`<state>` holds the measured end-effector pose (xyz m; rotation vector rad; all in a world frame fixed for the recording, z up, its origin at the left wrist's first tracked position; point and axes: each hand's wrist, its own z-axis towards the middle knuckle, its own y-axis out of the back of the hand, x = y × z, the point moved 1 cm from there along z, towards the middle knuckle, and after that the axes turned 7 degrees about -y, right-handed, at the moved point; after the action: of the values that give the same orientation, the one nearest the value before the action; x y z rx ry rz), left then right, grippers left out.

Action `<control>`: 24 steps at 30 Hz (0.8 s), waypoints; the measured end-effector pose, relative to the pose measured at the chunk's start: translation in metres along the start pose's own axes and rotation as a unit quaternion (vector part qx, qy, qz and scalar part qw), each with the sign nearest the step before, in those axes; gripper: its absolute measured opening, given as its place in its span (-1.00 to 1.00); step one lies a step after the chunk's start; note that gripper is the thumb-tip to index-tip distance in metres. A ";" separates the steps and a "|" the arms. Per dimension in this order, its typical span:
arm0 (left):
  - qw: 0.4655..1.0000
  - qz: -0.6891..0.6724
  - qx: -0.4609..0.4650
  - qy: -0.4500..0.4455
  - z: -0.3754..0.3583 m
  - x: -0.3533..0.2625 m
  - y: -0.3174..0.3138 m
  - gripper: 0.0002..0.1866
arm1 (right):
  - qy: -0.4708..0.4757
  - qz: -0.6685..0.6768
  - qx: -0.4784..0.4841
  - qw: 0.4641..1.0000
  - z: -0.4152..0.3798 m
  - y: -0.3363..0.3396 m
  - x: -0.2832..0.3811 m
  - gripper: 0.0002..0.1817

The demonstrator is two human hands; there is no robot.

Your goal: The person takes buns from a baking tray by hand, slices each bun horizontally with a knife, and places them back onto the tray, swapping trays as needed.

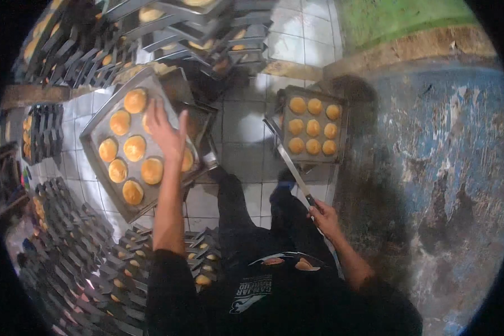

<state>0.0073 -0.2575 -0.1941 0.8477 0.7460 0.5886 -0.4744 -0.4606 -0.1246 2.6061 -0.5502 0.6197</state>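
Observation:
My left hand [168,131] is over the right part of a tilted metal tray [109,193], its fingers spread above a bun. Several round golden buns [134,148] sit on the tray's lining. In my right hand [323,217] is the dark handle of a long flat metal blade [294,171], which points up and to the left. The blade's far end lies near the left edge of a second tray [343,134], where several smaller-looking buns [313,127] stand in rows.
Racks of stacked trays with buns fill the upper left [179,33] and lower left [67,252]. On the right is a worn blue and grey surface [442,168]. White floor tiles [246,129] show between the two trays.

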 end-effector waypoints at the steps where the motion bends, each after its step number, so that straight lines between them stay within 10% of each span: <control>1: 0.997 -0.069 -0.018 -0.022 -0.007 -0.047 0.000 -0.20 | -0.004 0.009 0.001 1.000 0.005 0.013 -0.020 -0.54; 8: 0.869 -0.363 0.286 0.177 -0.202 -0.251 -0.204 -0.01 | -0.147 -0.001 -0.055 0.988 0.022 0.123 -0.091 -0.61; 14: 0.738 -0.237 0.511 0.371 -0.350 -0.246 -0.410 0.33 | -0.186 0.021 -0.127 0.974 0.043 0.201 -0.216 -0.61; 16: 0.789 -0.204 0.455 0.358 -0.374 -0.255 -0.444 0.13 | -0.150 0.038 -0.145 0.977 0.053 0.217 -0.248 -0.62; 19: 0.665 -0.358 0.474 0.452 -0.358 -0.255 -0.436 0.01 | -0.237 0.118 -0.107 0.958 0.061 0.218 -0.224 -0.66; 24: 0.824 -0.115 0.428 0.353 -0.310 -0.308 -0.355 -0.34 | -0.159 0.104 -0.063 0.980 0.052 0.223 -0.180 -0.66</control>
<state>-0.3609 -0.5310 -0.5204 1.3490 1.8547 0.3149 -0.7072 -0.6227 -0.1916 2.5597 -0.9376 0.2176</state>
